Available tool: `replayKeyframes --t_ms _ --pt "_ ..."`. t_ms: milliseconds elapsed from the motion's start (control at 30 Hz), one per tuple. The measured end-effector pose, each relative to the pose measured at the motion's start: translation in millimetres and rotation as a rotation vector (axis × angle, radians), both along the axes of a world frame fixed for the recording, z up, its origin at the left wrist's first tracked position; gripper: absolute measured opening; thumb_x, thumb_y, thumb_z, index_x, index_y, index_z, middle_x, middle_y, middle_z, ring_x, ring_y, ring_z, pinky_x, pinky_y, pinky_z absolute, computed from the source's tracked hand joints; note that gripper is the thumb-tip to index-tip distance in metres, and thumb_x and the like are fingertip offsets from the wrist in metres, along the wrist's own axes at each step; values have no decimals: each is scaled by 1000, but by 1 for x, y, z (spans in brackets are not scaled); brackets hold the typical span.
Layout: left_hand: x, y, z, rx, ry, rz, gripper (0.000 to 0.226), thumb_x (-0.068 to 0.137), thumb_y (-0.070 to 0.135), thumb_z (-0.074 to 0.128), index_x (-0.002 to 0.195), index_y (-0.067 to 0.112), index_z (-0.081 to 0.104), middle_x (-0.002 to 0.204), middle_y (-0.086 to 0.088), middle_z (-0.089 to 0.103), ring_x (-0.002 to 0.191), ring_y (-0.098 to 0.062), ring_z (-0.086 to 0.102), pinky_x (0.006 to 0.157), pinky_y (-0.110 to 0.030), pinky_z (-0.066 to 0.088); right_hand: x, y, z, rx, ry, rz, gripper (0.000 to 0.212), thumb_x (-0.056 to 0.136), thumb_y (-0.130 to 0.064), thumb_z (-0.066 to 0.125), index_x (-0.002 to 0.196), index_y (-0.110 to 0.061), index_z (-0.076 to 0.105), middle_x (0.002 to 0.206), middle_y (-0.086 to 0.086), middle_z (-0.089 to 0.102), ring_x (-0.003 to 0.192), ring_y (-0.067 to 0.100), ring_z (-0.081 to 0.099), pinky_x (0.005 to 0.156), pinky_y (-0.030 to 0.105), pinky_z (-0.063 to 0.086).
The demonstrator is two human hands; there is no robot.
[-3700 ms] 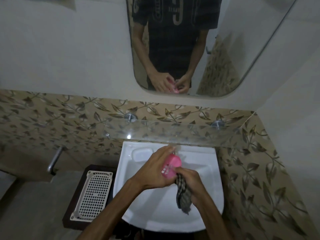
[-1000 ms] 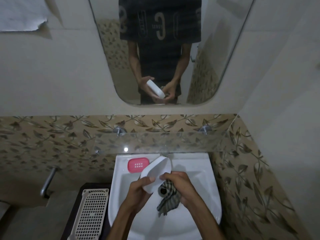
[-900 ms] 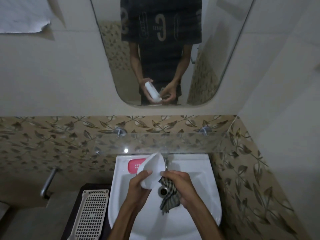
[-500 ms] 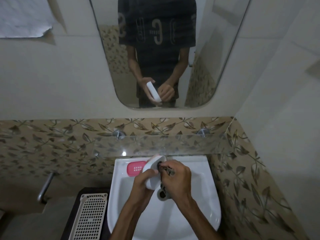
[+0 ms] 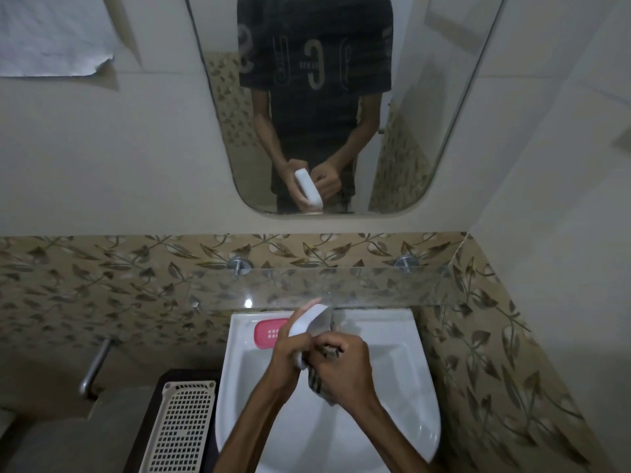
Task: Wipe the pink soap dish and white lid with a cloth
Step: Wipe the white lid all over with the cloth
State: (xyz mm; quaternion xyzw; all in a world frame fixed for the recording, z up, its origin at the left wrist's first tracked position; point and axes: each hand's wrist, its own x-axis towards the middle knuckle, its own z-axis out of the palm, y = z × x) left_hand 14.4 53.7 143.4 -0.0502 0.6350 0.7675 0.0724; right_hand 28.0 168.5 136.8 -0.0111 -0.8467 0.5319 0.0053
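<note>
Your left hand [image 5: 285,349] gripped the tilted lid [image 5: 309,324] over the sink [image 5: 409,387]; your right hand [image 5: 345,365] clutched the cloth [image 5: 316,382] against its lower end. The dish [image 5: 268,332] sat on the sink's back-left ledge.

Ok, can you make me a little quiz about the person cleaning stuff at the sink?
1. True or false: the pink soap dish rests on the sink rim.
2. Which hand grips the white lid?
A) left hand
B) right hand
3. Fill in: the right hand holds a checked ____ against the lid.

Key: 1 true; 2 A; 3 cloth.
</note>
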Motion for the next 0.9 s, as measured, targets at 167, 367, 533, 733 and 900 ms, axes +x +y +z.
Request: replayKeyframes --t_ms 167,367,533,733,900 --pt "0 8 0 12 -13 22 57 61 28 62 118 29 66 117 2 74 115 -19 69 84 -24 58 -8 8 0 35 107 -121 16 79 -10 78 76 -25 80 68 -16 74 66 -1 70 60 14 54" --pt "1 4 -3 38 -18 35 87 48 36 61 129 4 62 99 2 80 93 -9 73 78 -26 59 -9 9 -3 -22 107 -74 18 79 -10 77 84 -26 83 76 -18 77 72 1 73 67 17 57" --pt "-4 4 1 102 -1 83 68 48 34 60 113 25 79 113 -3 79 110 -28 69 87 -37 60 1 -2 -1 -107 6 24 15 81 -17 77 80 -31 81 71 -12 76 66 5 72 62 22 58" --pt "-9 7 3 77 54 90 81 51 31 58 129 15 71 124 -25 70 110 -33 67 88 -43 57 -8 0 3 -167 -17 -74 8 80 -16 77 76 -21 80 64 -4 74 56 10 69 54 24 56" --pt "-9 6 -5 102 33 79 76 54 30 60 128 18 70 116 -9 76 108 -27 69 85 -36 59 -18 8 3 -117 -8 -96 12 82 -12 80 87 -22 84 81 -10 79 77 2 74 72 19 60"
